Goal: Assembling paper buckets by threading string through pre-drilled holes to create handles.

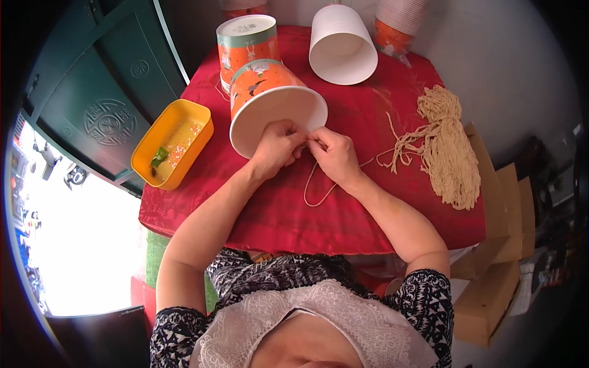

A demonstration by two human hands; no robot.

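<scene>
An orange patterned paper bucket (270, 81) lies tilted on its side, its white open mouth toward me. My left hand (280, 146) is closed in front of that mouth, its pinched fingers meeting those of my right hand (335, 154) near the lower right of the rim. My right hand pinches a thin beige cord (306, 195), which hangs below in a loop on the red cloth and runs on under my right wrist. The left fingertips appear to grip the same cord; the exact spot between the hands is partly hidden.
A hank of beige cords (451, 153) lies at the right on the red tablecloth (362, 227). A yellow tub (138, 161) with small bits stands left. Behind are an upside-down orange bucket (247, 52), a white bucket (343, 46) on its side and stacked buckets (396, 34). Cardboard boxes (491, 294) stand right.
</scene>
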